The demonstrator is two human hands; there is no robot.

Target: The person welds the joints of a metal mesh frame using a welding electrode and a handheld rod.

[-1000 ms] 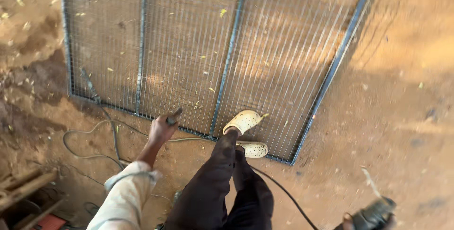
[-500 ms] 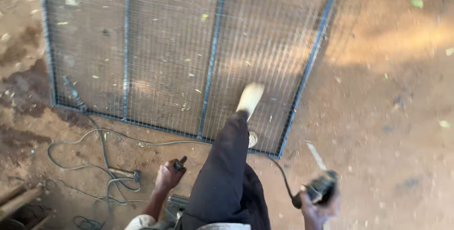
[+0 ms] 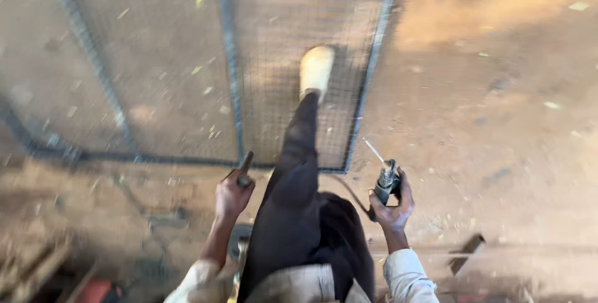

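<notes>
Head view: we are looking down at our own legs and hands over a dirt floor (image 3: 498, 128), and the picture is blurring with motion. Our left hand (image 3: 232, 194) is closing around a short dark tool (image 3: 245, 167), whose handle is poking up out of the fist toward the frame (image 3: 227, 60). Our right hand (image 3: 392, 206) is clamping on a welding holder (image 3: 386, 181), and a thin rod (image 3: 374, 151) is sticking up and to the left out of its tip. A dark cable (image 3: 349, 194) is trailing from the holder behind our leg. The two hands are staying well apart, one on each side of our raised dark-trousered leg (image 3: 299, 178).

The frame, a blue-grey metal one filled with fine wire mesh (image 3: 168, 72), is lying flat on the floor ahead of us. Our pale shoe (image 3: 316, 69) is stepping onto the mesh between an upright bar and the right edge bar. The near edge bar is running across just beyond both hands.

Small leaves are lying scattered over mesh and floor. At lower left we are making out more cable and some blurred clutter, too smeared to tell apart. A small dark bar (image 3: 467, 253) is lying on the floor at lower right, near our right sleeve (image 3: 408, 278).
</notes>
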